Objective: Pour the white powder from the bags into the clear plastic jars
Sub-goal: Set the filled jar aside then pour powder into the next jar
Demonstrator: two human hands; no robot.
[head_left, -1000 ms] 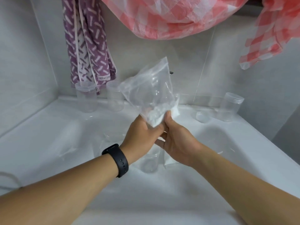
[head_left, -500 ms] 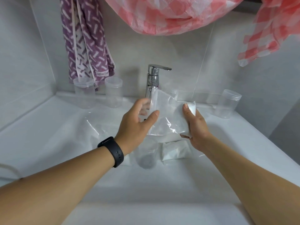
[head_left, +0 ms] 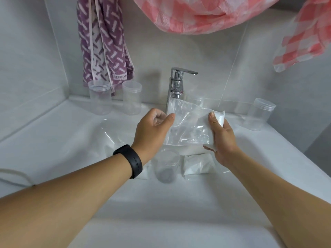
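Right hand [head_left: 221, 138]: grips the powder end of the clear zip bag [head_left: 188, 125], thumb laid on top and fingers curled underneath, forearm reaching in from the lower right.
Left hand [head_left: 152, 130]: raised at the bag's left edge, thumb tip touching the film, fingers loosely curled and holding nothing that I can see; a black wristband [head_left: 130, 161] sits on the wrist.
Open jar [head_left: 167, 165]: clear plastic, uncapped, standing in the white basin [head_left: 53, 140] just below the held bag; it looks empty, light and easy to tip.
Spare bags: one small powder-filled bag [head_left: 198, 166] lies just right of the jar, another flattened bag [head_left: 109, 138] lies further left in the basin.
Held bag, handling: thin, soft and slippery film, mostly slack, with the white powder [head_left: 217, 119] bunched at the right end under the thumb, so the weight is lopsided and small.
Where to hold: likely best pinched at the two top corners of the mouth, so the opening stays taut and forms a spout over the jar.
Risk: limp film can fold and spill powder past the narrow rim.
Chrome tap [head_left: 176, 85]: directly behind the bag.
Capped jars: two [head_left: 100, 97] [head_left: 132, 97] at the back left, one [head_left: 259, 116] at the back right.
Towels: purple patterned towel [head_left: 105, 42] and pink checked cloth [head_left: 206, 13] hang above.
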